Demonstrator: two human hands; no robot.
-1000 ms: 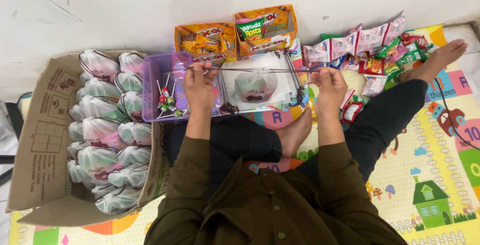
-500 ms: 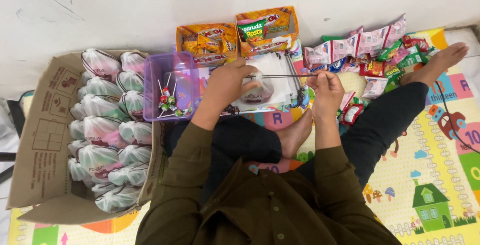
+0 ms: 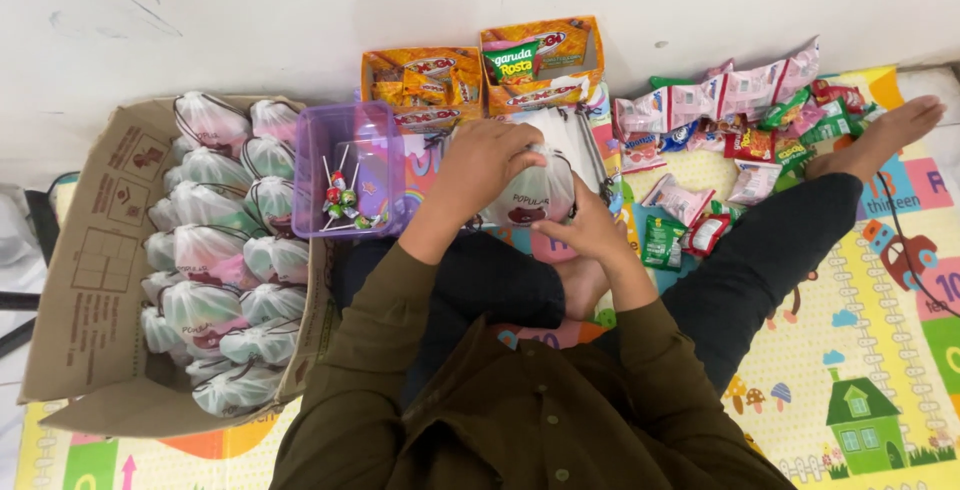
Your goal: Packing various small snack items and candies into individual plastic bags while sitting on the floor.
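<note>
Drawstring pouch, white and translucent, held over the lap, just in front of the crossed legs. Left hand lies on top of it, fingers curled down over its upper part; right hand grips its lower right side from below, fingers clenched on the fabric.

Room: pouch sits in a narrow pocket. White wall closes the far edge. Purple plastic tub with lollipops stands just beside the left hand. Two orange snack cartons stand near, against the wall. Cardboard box full of filled pouches blocks the left side, touching the tub. Loose snack packets spread across the right, some just beside the right hand; bare foot beyond them. Open play mat lies only to the near right.

Hidden: pouch contents not readable behind the left hand; stack of flat pouches behind it mostly covered. Box's near corner and the person's torso cut off by the frame's lower edge.
</note>
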